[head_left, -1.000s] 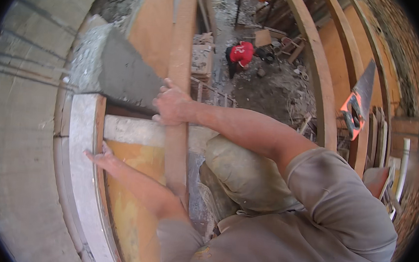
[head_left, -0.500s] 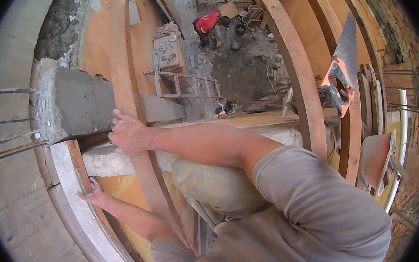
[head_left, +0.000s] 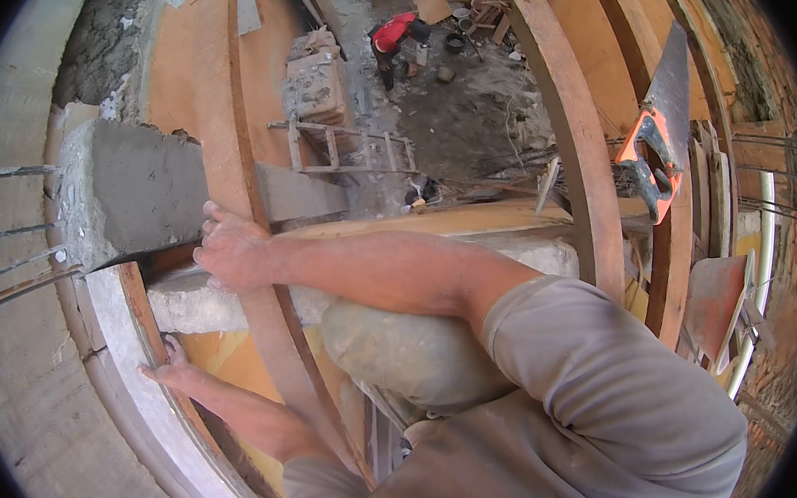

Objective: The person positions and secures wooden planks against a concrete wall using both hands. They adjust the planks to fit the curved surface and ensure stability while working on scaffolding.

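Observation:
My right hand [head_left: 232,250] is closed over a long brown wooden beam [head_left: 230,133], its fingers bent over the far side. The beam runs from the top of the view down past my knee. Lower down, my left hand [head_left: 174,369] grips the edge of a pale-faced wooden board [head_left: 135,322], with thumb and fingers spread on either side of it. A grey concrete block [head_left: 145,193] with steel bars on its left side lies just beyond the board, beside my right hand.
A handsaw [head_left: 660,138] with an orange and black handle rests against beams on the right. Far below, a person in a red top [head_left: 396,38] bends over near a wooden ladder [head_left: 341,151]. Steel bars [head_left: 10,242] jut out on the left. A red, worn panel [head_left: 714,302] leans at right.
The view has shifted slightly. Both my hands keep their places on the wood. The person below has changed posture, with an arm now reaching lower.

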Motion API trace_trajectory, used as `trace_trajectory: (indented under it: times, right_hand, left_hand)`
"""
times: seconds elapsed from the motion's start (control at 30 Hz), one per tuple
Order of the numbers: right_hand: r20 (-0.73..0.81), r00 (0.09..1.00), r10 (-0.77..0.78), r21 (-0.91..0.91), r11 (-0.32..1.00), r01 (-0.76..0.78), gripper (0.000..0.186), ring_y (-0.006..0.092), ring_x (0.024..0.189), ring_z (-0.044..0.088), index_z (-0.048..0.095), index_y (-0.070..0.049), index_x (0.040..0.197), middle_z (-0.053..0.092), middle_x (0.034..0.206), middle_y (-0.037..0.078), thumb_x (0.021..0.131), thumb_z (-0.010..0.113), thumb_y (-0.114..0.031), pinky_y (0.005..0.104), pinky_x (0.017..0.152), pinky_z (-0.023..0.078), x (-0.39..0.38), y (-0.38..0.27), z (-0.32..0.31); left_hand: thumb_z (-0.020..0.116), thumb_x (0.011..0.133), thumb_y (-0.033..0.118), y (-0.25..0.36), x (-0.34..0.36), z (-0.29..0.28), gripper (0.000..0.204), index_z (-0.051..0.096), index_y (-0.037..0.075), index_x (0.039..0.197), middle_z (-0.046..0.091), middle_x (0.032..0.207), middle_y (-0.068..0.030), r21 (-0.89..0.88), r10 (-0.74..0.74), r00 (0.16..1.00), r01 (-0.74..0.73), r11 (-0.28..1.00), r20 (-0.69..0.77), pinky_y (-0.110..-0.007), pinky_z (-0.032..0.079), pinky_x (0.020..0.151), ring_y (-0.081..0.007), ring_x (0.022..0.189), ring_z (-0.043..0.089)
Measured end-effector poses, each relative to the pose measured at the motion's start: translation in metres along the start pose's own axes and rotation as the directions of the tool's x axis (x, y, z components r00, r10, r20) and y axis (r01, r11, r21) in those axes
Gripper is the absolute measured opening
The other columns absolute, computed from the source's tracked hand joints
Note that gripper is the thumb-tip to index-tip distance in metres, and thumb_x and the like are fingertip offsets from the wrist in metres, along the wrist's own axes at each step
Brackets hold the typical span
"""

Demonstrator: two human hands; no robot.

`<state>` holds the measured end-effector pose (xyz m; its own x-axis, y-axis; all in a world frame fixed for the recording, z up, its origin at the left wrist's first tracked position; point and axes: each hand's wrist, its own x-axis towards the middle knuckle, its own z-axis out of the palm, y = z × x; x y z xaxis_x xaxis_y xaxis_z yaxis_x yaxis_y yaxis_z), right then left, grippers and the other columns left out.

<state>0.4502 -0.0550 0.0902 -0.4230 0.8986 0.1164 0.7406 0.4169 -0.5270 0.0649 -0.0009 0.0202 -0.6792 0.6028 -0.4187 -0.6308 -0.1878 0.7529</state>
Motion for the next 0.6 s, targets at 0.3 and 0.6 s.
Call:
trace_trajectory:
  times: [0.3, 0.6]
  right_hand:
    - [-0.046, 0.997, 0.058, -0.003, 0.998, -0.058, 0.035, 0.0286, 0.105, 0.064, 0.071, -0.006, 0.097, 0.072, 0.091, 0.015, 0.085, 0.067, -0.039, 0.0512, 0.114, 0.027, -0.001, 0.001, -0.017]
    - [0.034, 0.999, 0.033, -0.052, 0.998, -0.032, 0.038, 0.0275, 0.105, 0.062, 0.069, -0.004, 0.101, 0.071, 0.089, 0.013, 0.087, 0.065, -0.039, 0.0489, 0.115, 0.022, -0.005, -0.004, -0.013]
  left_hand:
    - [0.076, 0.082, 0.049, -0.001, -0.033, 0.027, 0.090, 0.033, 0.012, 0.152, 0.029, 0.156, -0.0169, -0.025, 0.025, 0.997, -0.023, 0.999, 0.079, -0.059, 0.035, 0.109, -0.0356, 0.144, 0.026]
    - [0.080, 0.078, 0.041, 0.000, -0.017, 0.009, 0.090, 0.035, 0.010, 0.149, 0.029, 0.151, -0.0217, -0.059, -0.024, 0.999, 0.022, 0.998, -0.028, -0.056, 0.040, 0.104, -0.0359, 0.141, 0.029]
